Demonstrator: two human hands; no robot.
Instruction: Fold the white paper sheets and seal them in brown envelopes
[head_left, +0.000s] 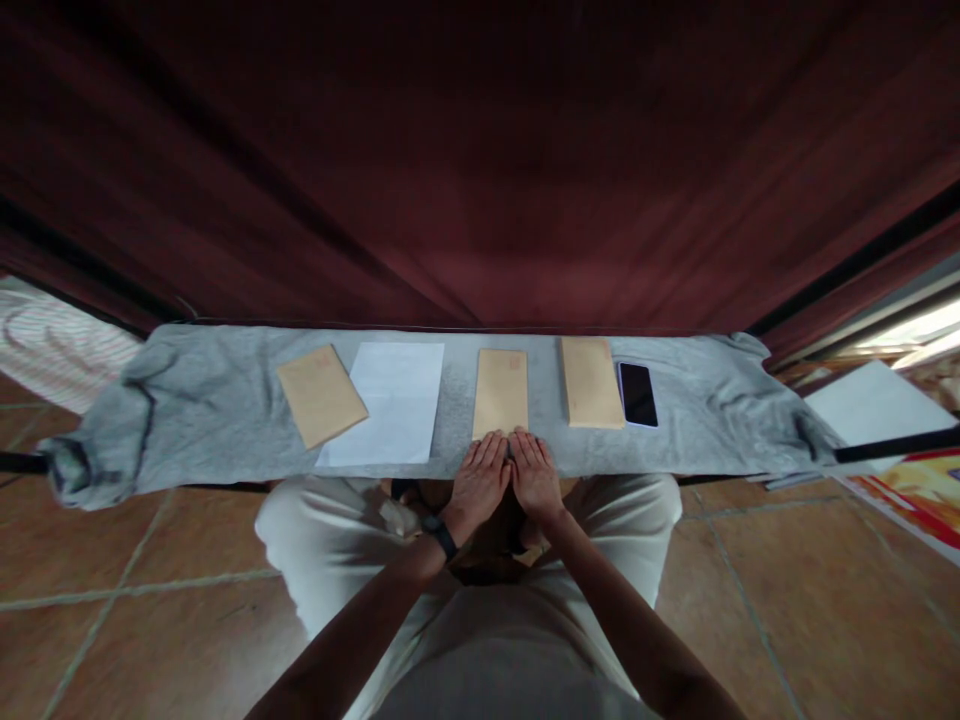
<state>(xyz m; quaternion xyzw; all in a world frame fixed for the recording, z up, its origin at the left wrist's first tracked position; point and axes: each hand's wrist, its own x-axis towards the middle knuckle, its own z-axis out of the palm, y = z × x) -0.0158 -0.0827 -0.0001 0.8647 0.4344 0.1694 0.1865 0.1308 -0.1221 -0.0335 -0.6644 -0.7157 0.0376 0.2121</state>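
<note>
My left hand (480,478) and my right hand (534,474) lie flat side by side, palms down, on the near edge of a grey cloth (195,400) over a low bench. Their fingertips touch the near end of a brown envelope (501,392) in the middle. The fingers are stretched out and hold nothing. A black band sits on my left wrist. Another brown envelope (591,381) lies to the right, with a black phone (638,394) beside it. To the left lie a white sheet of paper (390,402) and a third, angled brown envelope (321,395).
A dark red curtain (480,160) hangs behind the bench. The floor is brown tile (787,600). A white board (874,405) and a colourful printed sheet (919,495) lie at the right. Striped fabric (52,345) shows at the far left. My knees in light trousers are under the bench edge.
</note>
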